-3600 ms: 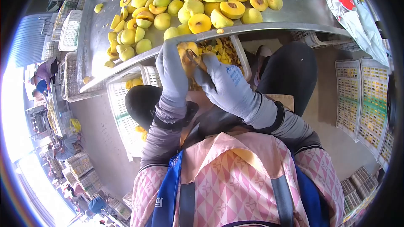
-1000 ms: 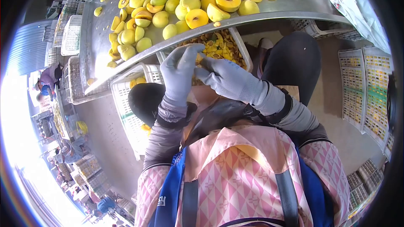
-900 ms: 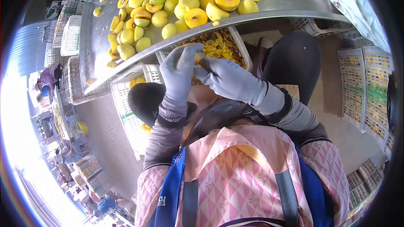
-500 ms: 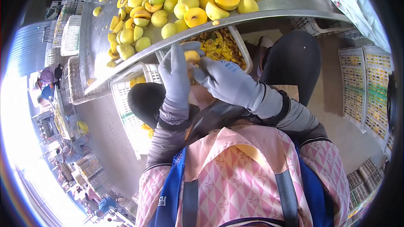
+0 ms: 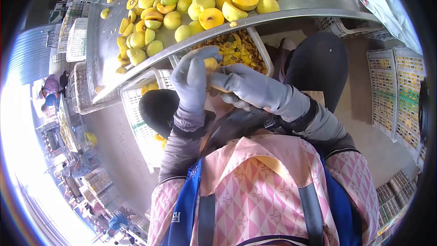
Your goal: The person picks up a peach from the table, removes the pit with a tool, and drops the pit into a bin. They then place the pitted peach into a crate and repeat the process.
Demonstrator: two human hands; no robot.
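My left hand (image 5: pixel 190 79), in a grey glove, has its fingers curled around a yellow peach piece (image 5: pixel 210 64). Close against it is my right hand (image 5: pixel 255 87), gloved too, with its fingers bent and the index finger reaching toward the fruit. Whatever the right fingers grip is hidden, though a thin tan edge shows beneath them. Both hands are above my lap, just short of the metal table (image 5: pixel 314 2). Halved yellow peaches (image 5: pixel 211 18), some showing brown pit hollows, lie heaped on that table. Below its edge, a crate (image 5: pixel 266 59) contains yellow scraps and brown bits.
A white crate (image 5: pixel 136 109) with some yellow fruit stands by my left knee. Tall plastic crates (image 5: pixel 382 95) stand at the right. A white plastic bag (image 5: pixel 387 9) hangs over the table's right corner. Other people (image 5: pixel 52 86) sit far off at the left.
My left fingers have curled further over the peach piece. My right hand has turned, its back tilting and its index finger now pointing left against the fruit. The heap on the table looks unchanged.
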